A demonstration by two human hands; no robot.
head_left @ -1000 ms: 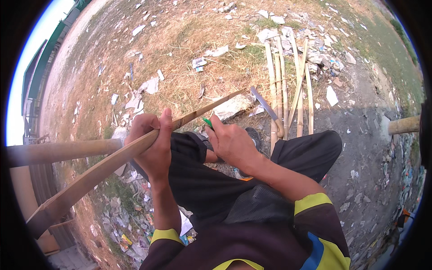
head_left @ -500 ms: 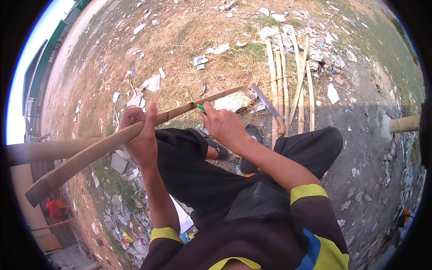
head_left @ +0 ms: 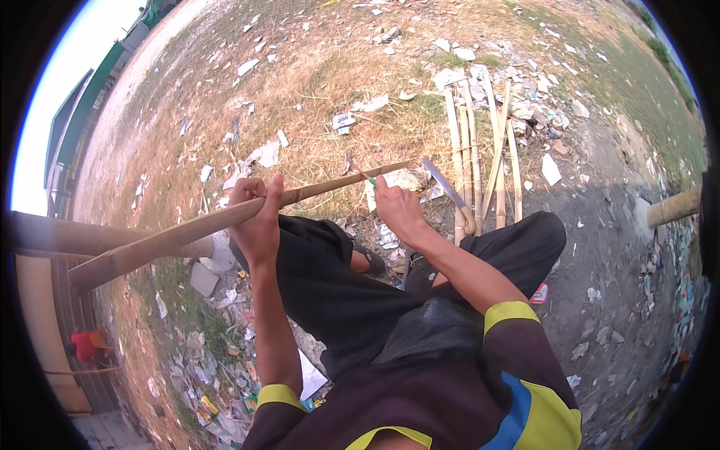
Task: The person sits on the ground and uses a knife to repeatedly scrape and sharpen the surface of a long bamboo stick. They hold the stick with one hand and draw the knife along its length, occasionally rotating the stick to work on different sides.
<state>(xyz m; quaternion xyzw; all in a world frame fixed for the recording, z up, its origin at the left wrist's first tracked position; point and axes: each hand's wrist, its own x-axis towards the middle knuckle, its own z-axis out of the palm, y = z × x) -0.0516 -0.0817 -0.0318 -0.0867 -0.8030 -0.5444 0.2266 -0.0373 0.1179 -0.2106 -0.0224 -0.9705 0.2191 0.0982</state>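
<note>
A long split bamboo strip (head_left: 165,241) slants from the lower left up to the far middle. My left hand (head_left: 257,217) is wrapped round it, thumb raised along the upper side. Close to the strip's thinner far half, my right hand (head_left: 397,208) is closed on a slim green tool (head_left: 371,181). Its tip meets the strip's edge; whether it is a pen or a small knife I cannot make out. Beyond my right knee lies a long knife (head_left: 448,186) with a curved wooden handle, beside several pale bamboo strips (head_left: 477,157) on the ground.
A thick bamboo pole (head_left: 97,238) passes under the strip at the left; another pole end (head_left: 675,208) juts in at the right. Paper and plastic litter (head_left: 264,154) is scattered over dry grass. A person in red (head_left: 88,347) is at the far lower left.
The strip and both my hands have shifted right in the picture. My right hand with the green tool is farther along toward the strip's thin end.
</note>
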